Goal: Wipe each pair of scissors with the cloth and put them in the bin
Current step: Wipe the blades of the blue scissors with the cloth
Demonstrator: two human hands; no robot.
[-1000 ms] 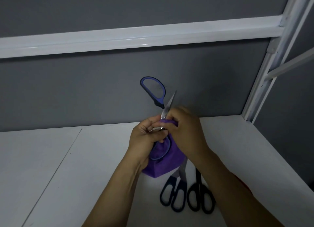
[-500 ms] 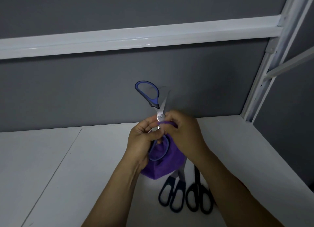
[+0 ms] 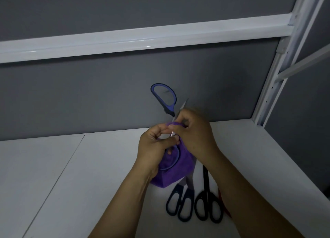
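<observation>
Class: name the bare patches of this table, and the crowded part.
Bare: the table left of the left forearm, up to the grey wall; also the strip right of the right forearm. Crowded: between the forearms, where the cloth, navy scissors and black scissors are.

Work booth, office or workshop kind: plain white bench [image 3: 53,184], grey partition panels [image 3: 89,98] behind and at right, white metal rail [image 3: 125,43] across back, slotted white upright [image 3: 271,88] in corner. Dim light.

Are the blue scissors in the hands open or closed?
Open. The blue scissors have one handle loop up high and the other down low against the purple cloth, far apart.
</observation>
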